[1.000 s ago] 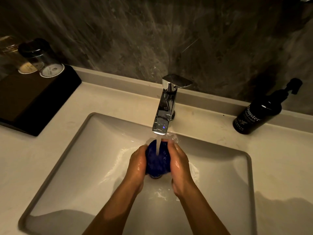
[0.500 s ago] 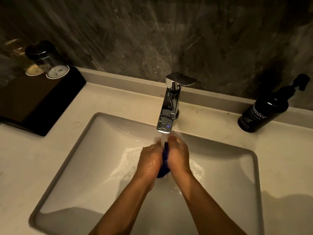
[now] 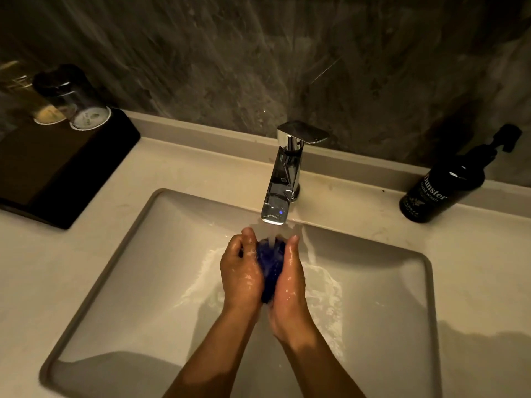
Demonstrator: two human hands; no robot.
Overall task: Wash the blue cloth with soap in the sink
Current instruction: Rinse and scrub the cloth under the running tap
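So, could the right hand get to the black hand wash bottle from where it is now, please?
Probably yes: the counter between the right hand and the hand wash bottle is bare, but that hand would first have to let go of the blue cloth.

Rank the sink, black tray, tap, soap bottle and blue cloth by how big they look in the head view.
1. sink
2. black tray, partly cut off by the frame
3. tap and soap bottle: look similar, unranked
4. blue cloth, mostly hidden between the hands

Polished chrome metal tap, glossy smooth sink, wet blue cloth, glossy black soap bottle
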